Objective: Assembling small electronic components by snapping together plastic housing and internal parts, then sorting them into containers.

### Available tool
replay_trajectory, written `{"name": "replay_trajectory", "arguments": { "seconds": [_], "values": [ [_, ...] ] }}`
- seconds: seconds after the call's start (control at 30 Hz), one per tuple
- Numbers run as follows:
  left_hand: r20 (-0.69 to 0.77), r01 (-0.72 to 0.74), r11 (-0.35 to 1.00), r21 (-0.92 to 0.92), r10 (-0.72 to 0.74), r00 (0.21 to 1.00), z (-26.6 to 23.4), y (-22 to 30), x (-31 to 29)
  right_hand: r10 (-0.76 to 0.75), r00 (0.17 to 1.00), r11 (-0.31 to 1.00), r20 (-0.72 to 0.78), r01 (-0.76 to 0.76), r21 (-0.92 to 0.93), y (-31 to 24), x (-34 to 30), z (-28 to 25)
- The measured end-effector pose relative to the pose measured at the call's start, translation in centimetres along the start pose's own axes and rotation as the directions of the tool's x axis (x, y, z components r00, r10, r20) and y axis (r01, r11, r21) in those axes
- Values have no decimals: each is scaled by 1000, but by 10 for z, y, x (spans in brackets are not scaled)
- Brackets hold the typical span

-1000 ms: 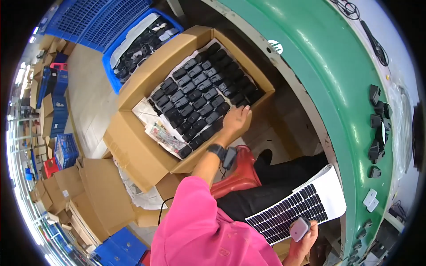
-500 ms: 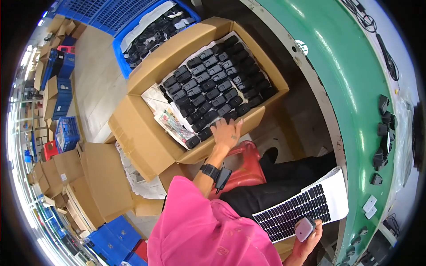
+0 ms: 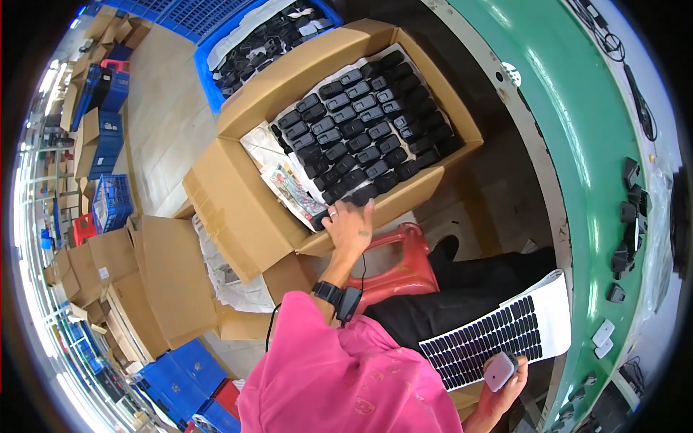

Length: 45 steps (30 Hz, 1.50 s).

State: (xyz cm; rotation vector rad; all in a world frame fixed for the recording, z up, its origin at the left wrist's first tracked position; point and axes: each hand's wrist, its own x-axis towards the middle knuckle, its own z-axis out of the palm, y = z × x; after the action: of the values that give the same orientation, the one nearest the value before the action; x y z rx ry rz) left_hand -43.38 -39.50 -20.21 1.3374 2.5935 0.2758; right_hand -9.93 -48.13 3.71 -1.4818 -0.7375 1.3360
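My left hand [image 3: 350, 227] reaches over the near wall of a cardboard box [image 3: 310, 76]. Its thumb and fingers are closed around a dark small black device [image 3: 361, 195] at the end of the nearest row; the fingertips are partly hidden. Rows of similar black devices [image 3: 352, 128] fill the box on white paper. Over my lap, my right hand [image 3: 511, 390] grips a small rounded device [image 3: 498, 371] with a pale face and dark back. Beneath it lies a white sheet of black oblong stickers [image 3: 484, 339], with some places bare on it.
A green workbench [image 3: 570, 144] curves along the right, bearing black parts [image 3: 622, 258], pale pieces [image 3: 603, 333] and a cable [image 3: 637, 101]. A red stool [image 3: 401, 270] stands below the box. Behind is a blue crate [image 3: 213, 72] of dark parts; open cartons [image 3: 173, 281] stand left.
My left hand has shifted left and slightly down along the box's near side, its fingers drawing in around a device. The right hand keeps its pale device. The whole view has shifted slightly.
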Motion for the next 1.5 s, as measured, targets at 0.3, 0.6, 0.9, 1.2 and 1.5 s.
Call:
{"name": "replay_trajectory", "arguments": {
  "seconds": [0.3,0.6,0.9,1.2,1.5],
  "values": [
    [80,83,996,15,-84,993,-9,-64,0,12,999,1000,35,-11,-26,-1,2,-2],
    [382,134,988,-74,-96,919,6,-135,20,18,998,1000,66,-18,-8,-1,-1,3],
    [465,182,976,-123,-105,879,22,-153,30,36,994,999,103,-37,7,1,1,-1],
    [427,142,975,-170,-57,903,12,-153,26,10,988,1000,154,-10,2,8,0,-3],
    [-29,-205,908,-366,209,978,-99,-27,14,82,996,990,41,-86,110,3,-5,-6]
  ]
}}
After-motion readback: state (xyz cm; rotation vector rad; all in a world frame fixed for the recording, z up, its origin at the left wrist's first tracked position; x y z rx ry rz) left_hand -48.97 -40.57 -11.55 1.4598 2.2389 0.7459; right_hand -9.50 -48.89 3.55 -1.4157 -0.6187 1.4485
